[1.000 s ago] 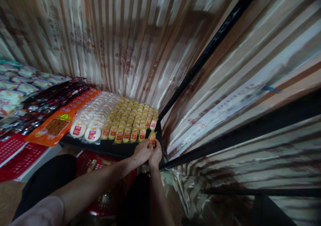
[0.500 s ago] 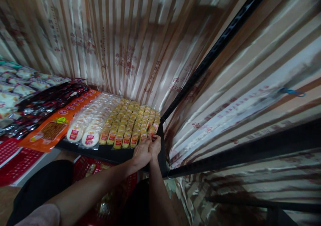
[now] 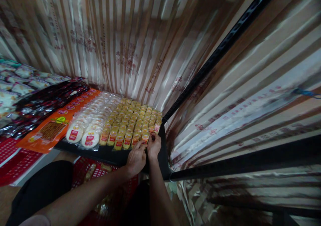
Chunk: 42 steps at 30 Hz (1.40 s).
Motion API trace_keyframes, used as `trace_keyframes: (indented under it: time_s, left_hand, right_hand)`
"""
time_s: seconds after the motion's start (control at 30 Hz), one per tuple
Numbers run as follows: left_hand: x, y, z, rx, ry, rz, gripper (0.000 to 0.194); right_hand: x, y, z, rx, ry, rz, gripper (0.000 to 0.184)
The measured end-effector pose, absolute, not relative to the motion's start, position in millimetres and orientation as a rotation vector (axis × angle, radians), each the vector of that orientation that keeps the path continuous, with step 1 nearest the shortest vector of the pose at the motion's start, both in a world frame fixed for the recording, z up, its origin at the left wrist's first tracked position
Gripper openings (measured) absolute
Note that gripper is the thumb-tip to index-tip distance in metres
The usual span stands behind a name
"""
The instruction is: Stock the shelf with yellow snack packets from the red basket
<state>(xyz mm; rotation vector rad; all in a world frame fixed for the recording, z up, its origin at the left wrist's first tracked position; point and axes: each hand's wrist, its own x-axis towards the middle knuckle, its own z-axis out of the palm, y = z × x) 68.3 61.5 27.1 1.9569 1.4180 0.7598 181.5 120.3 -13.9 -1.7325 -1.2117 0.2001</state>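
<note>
Small yellow-wrapped snack packets [image 3: 127,139] with red labels stand in tight rows at the corner of a black shelf [image 3: 112,154]. My left hand [image 3: 136,158] is at the front of these rows, its fingers bent and closed with the tips at the lower edge of a front packet [image 3: 144,137]. Just to its right, my right hand [image 3: 153,147] has thumb and fingers drawn together at the last row; what lies between them is hidden. Round white rice crackers [image 3: 90,137] in clear wrappers stand left of the yellow packets.
An orange snack bag [image 3: 52,131], dark shiny packets [image 3: 32,109] and white packets [image 3: 22,85] lie farther left. Below the shelf is a red basket [image 3: 79,167] holding packets. A black post [image 3: 200,74] and rail [image 3: 225,164] border the right; pleated curtain [image 3: 120,45] hangs behind.
My left hand has moved left and slightly down, away from my right hand, which it overlapped before. My right hand stays at the corner row. The view has shifted slightly.
</note>
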Motion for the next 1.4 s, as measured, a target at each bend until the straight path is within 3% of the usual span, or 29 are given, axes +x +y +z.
trace_keyframes:
  time_s: [0.4,0.8,1.0,1.23,1.4]
  left_hand:
    - [65.7,60.9,19.4,1.963,1.377,0.787,0.049]
    - [57.9,43.2,32.4,1.860,1.463,0.682,0.043]
    - [47.6,26.1,34.9,1.812,1.383,0.717,0.038]
    - [10.0,-10.8,-2.2,1.801,1.278,0.749,0.031]
    - [-40.8,-36.6,-43.8,1.686,1.326,0.574,0.030]
  right_hand:
    - [188.4,114.5,-18.2,-1.683,-1.187,0.199,0.031]
    - [172.2,79.3,-11.3,-1.694,-1.176,0.252,0.045]
    - [147.2,43.6,-8.1,-1.724,-1.159,0.214,0.042]
    - [101.3,-16.0,-19.1,-1.654,-1.295,0.258,0.033]
    - [69.9,-39.7,-59.8,-1.737,-1.609,0.614,0.032]
